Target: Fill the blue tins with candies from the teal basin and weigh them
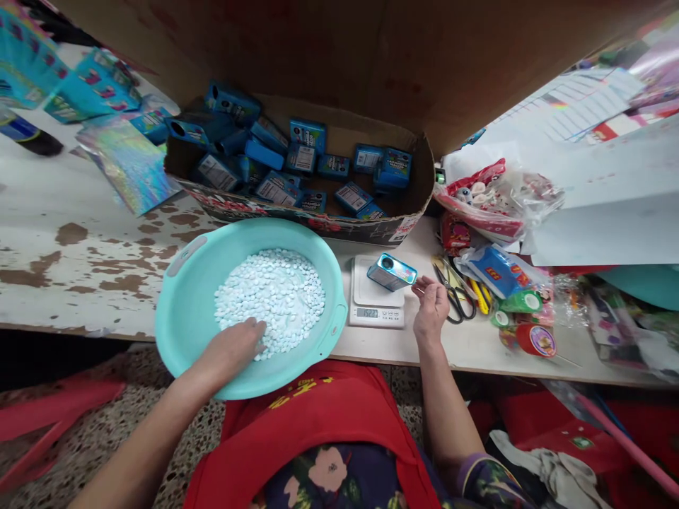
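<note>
My left hand (pixel 245 339) reaches into a turquoise basin (pixel 185 318), its fingers bent together down in a heap of small white candies (pixel 286 297). What the fingers hold is hidden. A small blue candy box (pixel 391 274) with a round hole in its top stands on the white digital kitchen scale (pixel 376 295), whose display is lit and reads about 152. Beside the box's right end is my right hand (pixel 431 305), fingers partly curled and apart. Its fingertips are close to the box edge; contact is hard to make out.
Behind the basin, a cardboard carton (pixel 297 212) holds several blue boxes. Right of my right hand lie black scissors (pixel 457 293), a yellow cutter (pixel 482 295), a tape roll (pixel 532 302) and a bag of sweets (pixel 498 198). A dark bottle (pixel 32 134) lies far left.
</note>
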Tool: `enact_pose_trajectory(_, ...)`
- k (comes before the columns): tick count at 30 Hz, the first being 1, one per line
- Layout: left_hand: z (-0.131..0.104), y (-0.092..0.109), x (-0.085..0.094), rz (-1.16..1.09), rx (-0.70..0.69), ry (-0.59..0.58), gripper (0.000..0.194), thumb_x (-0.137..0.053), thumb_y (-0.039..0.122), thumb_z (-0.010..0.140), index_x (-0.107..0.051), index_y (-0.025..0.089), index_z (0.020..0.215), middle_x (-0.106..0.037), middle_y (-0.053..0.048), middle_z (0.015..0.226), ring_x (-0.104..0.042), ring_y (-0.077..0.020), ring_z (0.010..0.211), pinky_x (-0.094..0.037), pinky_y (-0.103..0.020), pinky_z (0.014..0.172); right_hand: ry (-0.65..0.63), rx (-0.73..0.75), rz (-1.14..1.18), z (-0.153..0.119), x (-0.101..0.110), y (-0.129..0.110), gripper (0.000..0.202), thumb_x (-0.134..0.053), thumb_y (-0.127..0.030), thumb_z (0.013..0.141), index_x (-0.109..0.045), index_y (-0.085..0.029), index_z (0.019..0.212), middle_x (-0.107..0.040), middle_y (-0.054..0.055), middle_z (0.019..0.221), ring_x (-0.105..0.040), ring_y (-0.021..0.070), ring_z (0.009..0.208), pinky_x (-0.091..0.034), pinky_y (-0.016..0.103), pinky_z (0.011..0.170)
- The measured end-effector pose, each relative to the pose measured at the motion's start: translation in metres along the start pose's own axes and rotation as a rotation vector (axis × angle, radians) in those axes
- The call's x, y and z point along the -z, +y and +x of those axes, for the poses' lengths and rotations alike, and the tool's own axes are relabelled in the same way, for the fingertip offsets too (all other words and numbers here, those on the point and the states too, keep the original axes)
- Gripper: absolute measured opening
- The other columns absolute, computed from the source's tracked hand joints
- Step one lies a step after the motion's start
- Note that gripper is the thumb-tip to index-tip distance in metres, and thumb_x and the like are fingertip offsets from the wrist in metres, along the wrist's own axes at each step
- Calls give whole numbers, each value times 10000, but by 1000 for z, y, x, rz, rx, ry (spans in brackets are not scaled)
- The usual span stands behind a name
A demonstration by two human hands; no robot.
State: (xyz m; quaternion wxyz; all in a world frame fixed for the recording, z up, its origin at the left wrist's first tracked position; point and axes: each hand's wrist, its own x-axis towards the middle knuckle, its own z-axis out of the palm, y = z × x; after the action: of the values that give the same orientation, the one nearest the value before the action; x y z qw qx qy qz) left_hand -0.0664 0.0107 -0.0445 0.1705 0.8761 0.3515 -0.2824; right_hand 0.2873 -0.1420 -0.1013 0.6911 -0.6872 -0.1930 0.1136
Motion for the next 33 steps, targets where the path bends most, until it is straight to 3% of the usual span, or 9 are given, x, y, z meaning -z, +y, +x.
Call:
enact_pose_trajectory(5,-2,-4,5,-90,-29,90,277,-323,198,909,-592,179,847,-659,-106,860,-629,-266,802,-397,-348,683,-195,127,-96,4,-23,-11,618,-769,-491,686,-568,-186,1185,-623,106,1196,-611,228,1064,-500,393,915)
enact_pose_trajectory(10,-5,-7,17,-474,6,396,214,-425,284,888,-615,199,837,-698,-50,888,-642,-223,831,-436,-313,731,-264,49,-216,6,-43,-33,441,-825,-428,624,-630,-168,922,-679,12,823,-627,175,758,-522,330,743)
enact_pose_trajectory(14,-21,18,57,-741,-75,783,135,-557,293,879,-653,202,850,-706,-19,857,-646,-167,805,-479,-268,742,-313,202,-218,-6,-49,-67,402,-831,-377,654,-642,-186,954,-672,-6,814,-611,159,719,-507,295,695)
enact_pose_trajectory(17,-34,49,96,-735,-351,1057,76,-585,203,894,-657,178,883,-704,-32,859,-649,-146,835,-502,-263,785,-522,345,-214,-23,-59,-98,388,-806,-316,711,-645,-227,1053,-681,9,922,-632,176,796,-510,302,738)
enact_pose_trajectory(19,-37,65,115,-635,-528,1139,75,-571,147,903,-644,162,912,-705,-43,864,-646,-142,851,-507,-271,810,-672,413,-216,-35,-71,-112,351,-778,-288,749,-642,-249,1070,-678,14,963,-636,186,849,-506,308,775)
enact_pose_trajectory(24,-30,68,123,-358,-642,1056,116,-526,165,936,-627,148,991,-702,-61,908,-636,-160,874,-512,-308,827,-843,416,-197,-53,-95,-120,310,-754,-298,782,-622,-257,1060,-665,1,941,-622,175,835,-490,289,753)
enact_pose_trajectory(27,-32,52,118,-442,-583,1096,175,-569,191,917,-615,159,1083,-691,-82,1040,-623,-177,1015,-505,-330,913,-854,329,-171,-58,-105,-116,305,-767,-313,768,-627,-250,1031,-666,-6,919,-623,176,823,-490,293,754)
enact_pose_trajectory(30,-38,37,111,-471,-565,944,400,-622,207,881,-535,195,1271,-621,-99,1256,-556,-203,1194,-471,-370,1009,-873,238,-104,-66,-118,-115,318,-779,-319,757,-622,-254,1026,-672,-10,916,-634,181,826,-502,305,773)
enact_pose_trajectory(33,-43,28,104,-507,-508,870,426,-627,208,872,-512,215,1282,-646,-73,1209,-592,-191,1144,-491,-348,981,-950,232,0,-75,-135,-116,415,-775,-355,761,-590,-268,1122,-661,13,1021,-639,200,929,-521,331,833)
